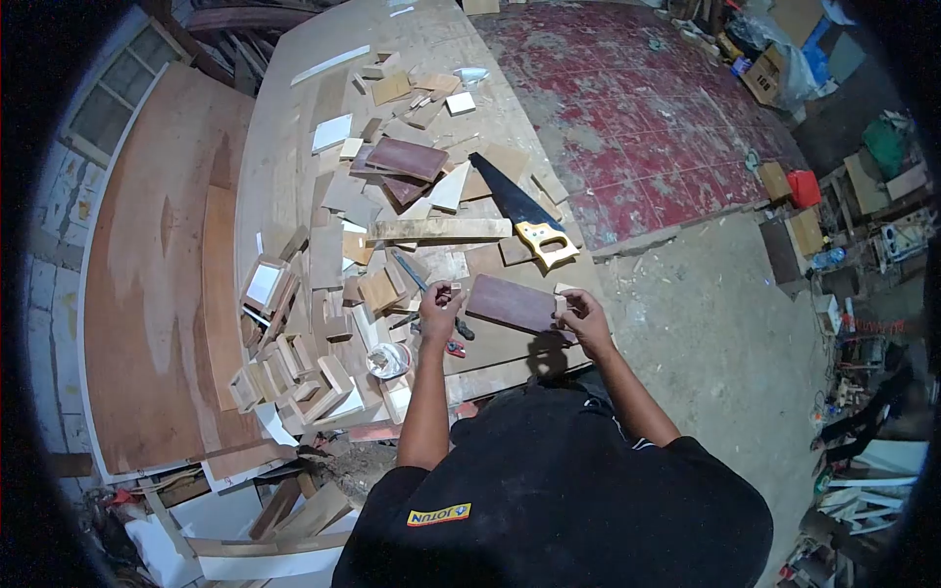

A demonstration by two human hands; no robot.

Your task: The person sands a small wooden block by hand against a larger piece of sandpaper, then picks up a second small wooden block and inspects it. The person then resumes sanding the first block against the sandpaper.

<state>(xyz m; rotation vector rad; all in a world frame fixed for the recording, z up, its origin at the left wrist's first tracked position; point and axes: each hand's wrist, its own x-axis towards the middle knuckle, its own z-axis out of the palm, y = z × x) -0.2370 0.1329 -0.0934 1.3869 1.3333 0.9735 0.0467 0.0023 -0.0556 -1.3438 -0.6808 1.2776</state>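
My right hand (pixel 585 323) pinches a small pale wood piece (pixel 561 305) at the right end of a dark reddish-brown board (pixel 515 302). Just off the board's left end is my left hand (pixel 439 312), its fingers curled together; what they hold, if anything, is too small to make out. A long thin blue-grey tool (pixel 408 269) lies beyond that hand, and a dark-handled tool (pixel 465 330) shows beside its wrist. A handsaw (pixel 546 241) with a yellow and black handle rests past the board. Left of my forearm stands a tub of white paste (pixel 389 361).
Wood offcuts cover much of the plywood worktop (pixel 284 147). A long pale batten (pixel 441 229) lies across them. Small wooden frames (pixel 323 392) pile up at the near left edge. Large plywood sheets (pixel 162 265) lean at left; a red tiled floor (pixel 637 127) lies at right.
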